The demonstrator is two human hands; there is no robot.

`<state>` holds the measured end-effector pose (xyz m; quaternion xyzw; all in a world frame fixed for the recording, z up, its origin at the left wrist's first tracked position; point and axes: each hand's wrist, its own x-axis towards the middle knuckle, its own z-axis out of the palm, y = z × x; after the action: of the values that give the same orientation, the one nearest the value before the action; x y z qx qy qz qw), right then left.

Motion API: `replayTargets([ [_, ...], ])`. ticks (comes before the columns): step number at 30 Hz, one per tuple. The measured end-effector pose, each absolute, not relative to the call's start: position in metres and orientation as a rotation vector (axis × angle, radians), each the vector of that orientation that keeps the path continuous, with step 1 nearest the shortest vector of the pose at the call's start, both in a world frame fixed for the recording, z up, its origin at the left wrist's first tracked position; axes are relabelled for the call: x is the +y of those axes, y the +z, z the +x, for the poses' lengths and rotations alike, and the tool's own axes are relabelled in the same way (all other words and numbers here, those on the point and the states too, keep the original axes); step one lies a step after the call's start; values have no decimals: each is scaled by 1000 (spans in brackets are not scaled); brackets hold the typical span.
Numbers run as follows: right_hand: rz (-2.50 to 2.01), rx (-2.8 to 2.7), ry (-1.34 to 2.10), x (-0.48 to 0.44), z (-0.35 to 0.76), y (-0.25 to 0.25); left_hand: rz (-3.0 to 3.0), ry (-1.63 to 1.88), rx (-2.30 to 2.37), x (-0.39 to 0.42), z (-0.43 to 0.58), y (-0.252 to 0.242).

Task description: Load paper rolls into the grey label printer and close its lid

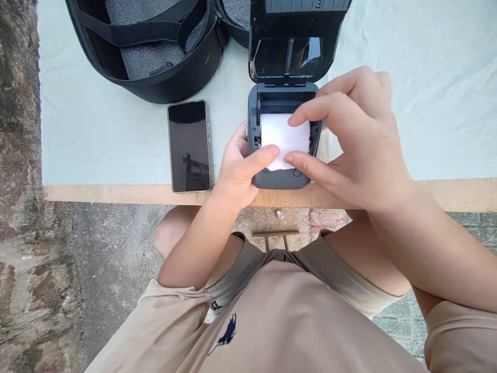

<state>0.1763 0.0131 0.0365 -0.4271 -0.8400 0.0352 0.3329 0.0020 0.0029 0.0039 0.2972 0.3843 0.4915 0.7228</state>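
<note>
A small dark grey label printer [281, 180] sits at the table's front edge, its black lid [289, 31] swung up and back. Inside lies a white paper roll [277, 132]. My left hand [238, 168] grips the printer's left side, with the thumb laid over the roll's lower left part. From the right, my right hand [357, 134] reaches over the printer. Its index fingertip and thumb tip rest apart on the paper, and the other fingers curl near the printer's upper right corner. The undersides of both hands are hidden.
A smartphone [190, 147] with a dark screen lies left of the printer. Behind it stands an unzipped black case [186, 77] with grey foam and a strap. A pale cloth [427, 103] covers the table, whose wooden edge [116, 194] shows in front.
</note>
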Motion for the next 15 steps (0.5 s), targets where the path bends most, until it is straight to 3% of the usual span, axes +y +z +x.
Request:
replayTargets([
  [11, -1106, -2125, 175, 14, 180, 43, 730, 1101, 780, 2, 1, 1],
  [15, -1176, -1894, 360, 21, 185, 52, 790, 1074, 784, 1, 1, 2],
])
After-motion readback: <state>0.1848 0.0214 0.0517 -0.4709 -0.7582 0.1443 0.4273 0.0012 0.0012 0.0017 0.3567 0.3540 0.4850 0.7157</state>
